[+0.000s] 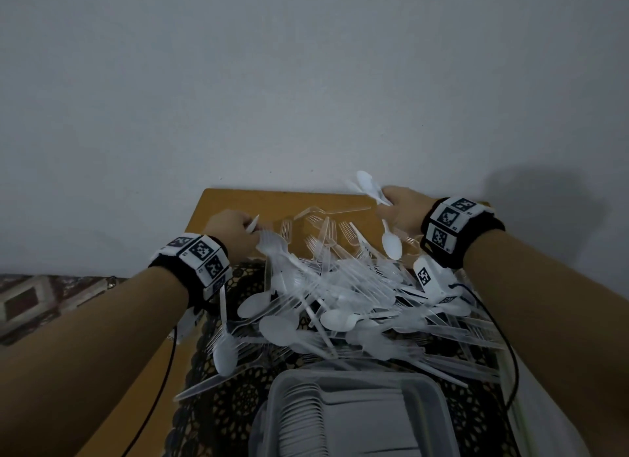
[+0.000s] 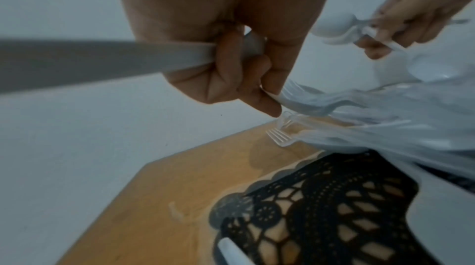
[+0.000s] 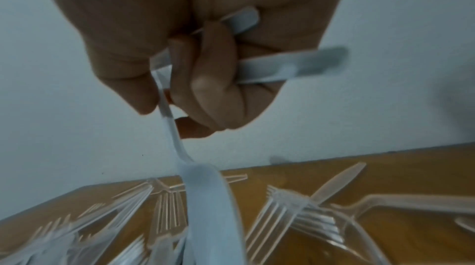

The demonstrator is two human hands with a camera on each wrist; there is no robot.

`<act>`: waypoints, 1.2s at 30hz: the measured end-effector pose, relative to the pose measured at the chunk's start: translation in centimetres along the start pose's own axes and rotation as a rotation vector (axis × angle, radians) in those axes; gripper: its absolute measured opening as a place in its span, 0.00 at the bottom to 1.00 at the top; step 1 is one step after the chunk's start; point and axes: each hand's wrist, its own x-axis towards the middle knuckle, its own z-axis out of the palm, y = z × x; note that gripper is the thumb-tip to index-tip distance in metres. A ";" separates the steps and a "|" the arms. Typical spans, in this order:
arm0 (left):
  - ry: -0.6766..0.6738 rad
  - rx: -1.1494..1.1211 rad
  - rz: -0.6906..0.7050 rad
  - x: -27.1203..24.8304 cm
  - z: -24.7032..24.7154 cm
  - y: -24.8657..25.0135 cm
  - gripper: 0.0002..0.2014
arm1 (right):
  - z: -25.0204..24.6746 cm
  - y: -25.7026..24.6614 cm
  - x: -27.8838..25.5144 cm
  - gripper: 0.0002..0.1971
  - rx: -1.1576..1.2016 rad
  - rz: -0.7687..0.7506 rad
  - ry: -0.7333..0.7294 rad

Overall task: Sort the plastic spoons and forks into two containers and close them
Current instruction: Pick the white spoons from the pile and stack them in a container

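Note:
A big heap of white plastic spoons and clear forks [image 1: 340, 286] lies on the table. My left hand [image 1: 231, 231] [image 2: 246, 78] is at the heap's far left, fingers curled round a white spoon handle [image 2: 102, 62] and pinching another white piece at the heap's edge. My right hand [image 1: 401, 208] [image 3: 195, 78] is raised over the far right, gripping several white spoons [image 1: 369, 184]; one spoon [image 1: 391, 242] [image 3: 205, 198] hangs down from its thumb and finger. A clear lidded container [image 1: 354, 419] with stacked spoons inside sits at the near edge.
The wooden table [image 1: 238, 201] stands against a white wall and carries a black lace mat [image 1: 231, 402]. Loose clear forks [image 3: 277, 208] lie on bare wood at the far end. Black cables hang from both wrists. A patterned floor shows at left.

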 end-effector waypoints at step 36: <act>0.557 -0.402 0.276 -3.0 -4.1 2.5 0.05 | 3.1 -1.0 -0.2 0.28 -0.429 0.208 -0.072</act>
